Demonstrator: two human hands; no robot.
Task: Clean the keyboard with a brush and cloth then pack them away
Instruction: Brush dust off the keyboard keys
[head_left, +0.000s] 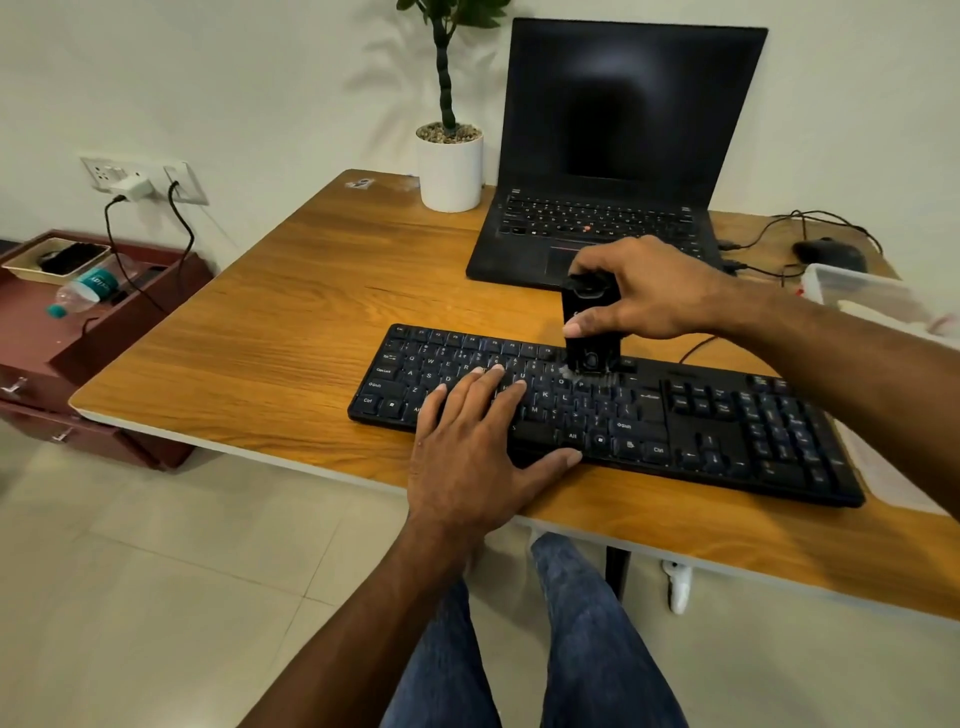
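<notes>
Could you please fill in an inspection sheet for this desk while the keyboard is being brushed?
Surface: wooden desk, grain visible.
Job's things: black keyboard lies near the front edge; black brush stands upright on its upper key rows; no cloth identifiable.
Clutter: open laptop, screen dark; potted plant; mouse; clear plastic box.
Hands: left hand rests flat on the keys; right hand grips the brush.
Cables: black leads beside the laptop; two cables hang from wall sockets.
Surroundings: maroon drawer unit with a water bottle; tiled floor.
</notes>
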